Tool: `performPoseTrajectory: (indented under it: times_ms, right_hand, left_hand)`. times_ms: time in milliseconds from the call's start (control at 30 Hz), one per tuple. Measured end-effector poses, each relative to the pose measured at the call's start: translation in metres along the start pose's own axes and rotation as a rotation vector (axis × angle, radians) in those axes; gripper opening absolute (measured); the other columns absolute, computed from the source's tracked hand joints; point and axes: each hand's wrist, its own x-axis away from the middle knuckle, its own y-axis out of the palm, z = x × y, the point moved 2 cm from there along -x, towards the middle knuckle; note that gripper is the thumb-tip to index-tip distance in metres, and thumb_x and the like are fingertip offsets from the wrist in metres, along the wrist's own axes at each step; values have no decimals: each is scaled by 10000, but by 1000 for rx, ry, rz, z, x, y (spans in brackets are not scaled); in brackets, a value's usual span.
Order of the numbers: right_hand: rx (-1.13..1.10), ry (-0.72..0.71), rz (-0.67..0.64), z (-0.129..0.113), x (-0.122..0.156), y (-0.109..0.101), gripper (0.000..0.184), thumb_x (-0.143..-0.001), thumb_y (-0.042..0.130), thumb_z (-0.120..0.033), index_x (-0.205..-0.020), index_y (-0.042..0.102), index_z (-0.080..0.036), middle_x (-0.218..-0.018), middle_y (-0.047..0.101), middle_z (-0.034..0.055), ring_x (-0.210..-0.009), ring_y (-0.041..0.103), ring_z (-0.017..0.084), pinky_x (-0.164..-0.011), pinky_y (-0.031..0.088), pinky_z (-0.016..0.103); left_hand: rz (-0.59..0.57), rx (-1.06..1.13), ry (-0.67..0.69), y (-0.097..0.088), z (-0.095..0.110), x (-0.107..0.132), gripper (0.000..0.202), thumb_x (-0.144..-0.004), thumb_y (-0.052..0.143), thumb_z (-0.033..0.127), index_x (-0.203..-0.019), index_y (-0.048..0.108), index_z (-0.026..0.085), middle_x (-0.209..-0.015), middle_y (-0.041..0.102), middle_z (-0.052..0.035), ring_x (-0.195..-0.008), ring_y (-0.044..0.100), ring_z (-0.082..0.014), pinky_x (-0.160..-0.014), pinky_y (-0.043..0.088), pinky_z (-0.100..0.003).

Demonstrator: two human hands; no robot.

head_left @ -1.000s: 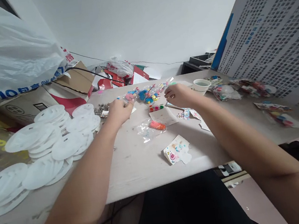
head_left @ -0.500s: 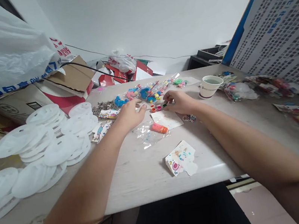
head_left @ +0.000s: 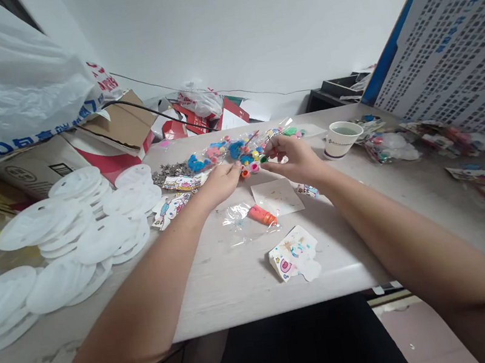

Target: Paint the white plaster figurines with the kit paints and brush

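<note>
A short row of small paint pots (head_left: 254,168), orange, pink and green, is between my two hands over the middle of the table. My left hand (head_left: 223,183) is closed, its fingertips pinching the orange end. At the green end, my right hand (head_left: 294,158) has thumb and fingers closed round the row; part of the grip is hidden. Below lies a white card (head_left: 278,196) with small stains. An orange-red piece (head_left: 261,215) in clear plastic wrap overlaps its lower left corner. Nearer the front edge rests a paint-marked cartoon cutout (head_left: 294,254).
White plastic discs (head_left: 104,239) are piled at left, near metal bits (head_left: 172,173) and cartoon cards (head_left: 171,210). Bagged colourful pieces (head_left: 237,148) lie behind my hands. A paper cup of liquid (head_left: 341,142) stands right of them, with more packets (head_left: 389,148) beyond.
My left hand has moved right and its fingers have closed on the orange end of the paint pots. The row now tilts, green end higher. The view has shifted slightly.
</note>
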Motion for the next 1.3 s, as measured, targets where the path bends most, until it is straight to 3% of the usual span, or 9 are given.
performPoseTrajectory:
  times_ms: [167, 367, 500, 600, 767, 967, 1133, 1300]
  right_hand:
    - [-177, -36, 108, 1, 0, 8, 295, -766, 767, -315, -920, 547, -194, -904, 617, 39, -793, 557, 147, -727, 453, 322]
    - [-282, -49, 92, -12, 6, 7, 340, -750, 796, -349, -919, 542, -199, -905, 607, 26, -797, 560, 136, -734, 464, 307]
    - [-220, 20, -12, -22, 14, -1, 389, -757, 787, -441, -972, 603, -174, -941, 626, 48, -818, 566, 141, -709, 462, 290]
    - [-151, 109, -54, -29, 16, -5, 438, -848, 649, -572, -935, 649, -143, -850, 650, 57, -726, 568, 129, -621, 423, 276]
    - [-83, 201, -194, -38, 16, -6, 524, -885, 560, -630, -808, 682, -126, -736, 690, 65, -615, 544, 105, -546, 367, 261]
    - [-128, 225, -232, -42, 19, -8, 494, -913, 534, -594, -803, 663, -131, -761, 723, 76, -542, 465, 70, -527, 356, 254]
    - [-51, 225, -269, -42, 21, -3, 446, -974, 462, -489, -735, 612, -144, -694, 677, 53, -509, 435, 68, -520, 350, 258]
    - [1, 205, -224, -43, 21, 3, 411, -976, 464, -427, -704, 591, -148, -652, 629, 34, -524, 451, 81, -522, 338, 257]
  left_hand:
    - [-130, 257, -114, 2, 4, 1, 353, -960, 413, 403, -778, 602, 168, -694, 642, -73, -565, 481, -125, -536, 330, -247]
    - [-281, 505, -142, -7, 11, 11, 235, -856, 661, 319, -727, 633, 125, -713, 605, -54, -556, 426, -73, -528, 286, -226]
    - [-214, 176, -38, -13, 15, 19, 316, -902, 602, 383, -723, 661, 129, -687, 593, -46, -545, 414, -87, -547, 288, -254]
    - [-138, -186, 121, -13, 25, 28, 383, -934, 520, 451, -708, 632, 163, -635, 561, -19, -556, 425, -118, -559, 288, -276]
    - [-78, -422, 252, -6, 39, 37, 327, -955, 457, 393, -757, 598, 175, -651, 531, 0, -604, 445, -144, -587, 295, -291]
    - [-43, -451, 284, -3, 37, 34, 331, -965, 433, 403, -789, 593, 173, -683, 552, -11, -661, 490, -162, -619, 319, -289]
    - [-76, -415, 249, -5, 34, 33, 360, -965, 415, 435, -813, 615, 176, -641, 463, 15, -610, 424, -148, -596, 305, -285]
    - [-117, -262, 224, -7, 27, 30, 397, -963, 413, 486, -829, 626, 179, -661, 503, 1, -597, 416, -140, -585, 306, -280]
